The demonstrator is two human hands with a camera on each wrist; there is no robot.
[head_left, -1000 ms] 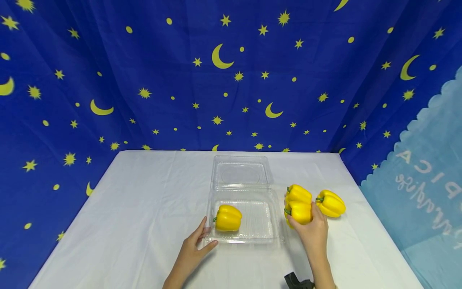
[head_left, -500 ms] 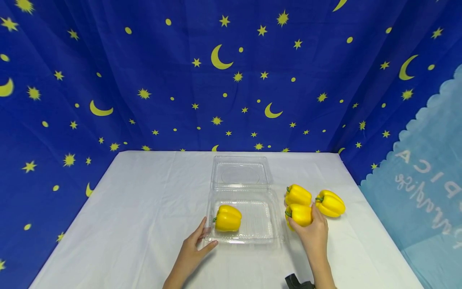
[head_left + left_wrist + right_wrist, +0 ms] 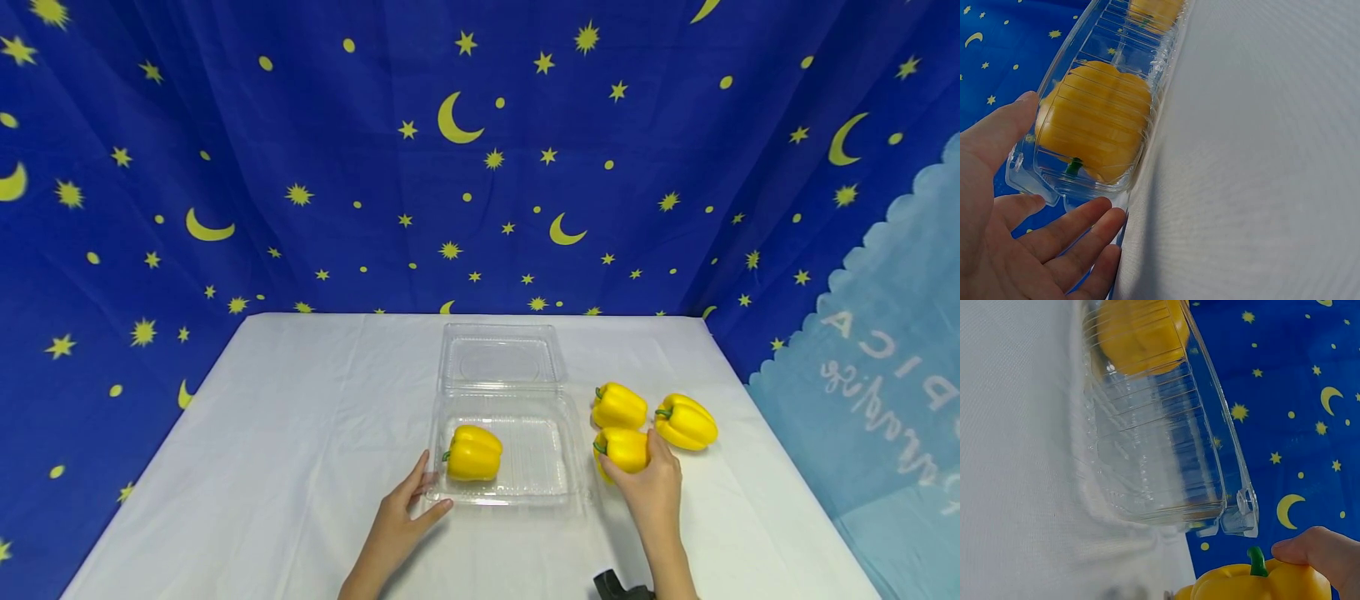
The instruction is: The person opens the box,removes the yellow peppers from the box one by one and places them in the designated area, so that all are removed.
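A clear plastic clamshell container point(image 3: 536, 492) lies with its lid point(image 3: 501, 333) folded back on the white table. One yellow bell pepper point(image 3: 475, 454) sits in the left part of its base. At the base's front left corner, my left hand point(image 3: 401, 517) rests with fingers extended; the left wrist view shows its thumb on the rim point(image 3: 1054, 81). My right hand point(image 3: 651, 479) grips another yellow bell pepper point(image 3: 624, 448) to the right of the container, its thumb beside the green stem point(image 3: 1257, 561) in the right wrist view.
Two more yellow bell peppers lie beyond the right hand, one at the back point(image 3: 619, 405) and one to the right point(image 3: 686, 422). A blue curtain point(image 3: 375, 167) with stars and moons hangs behind the table. A light blue cloth point(image 3: 892, 392) hangs at the right.
My right hand has drawn its bell pepper slightly toward me, widening the gap to the pepper behind it. The left hand and container have stayed put.
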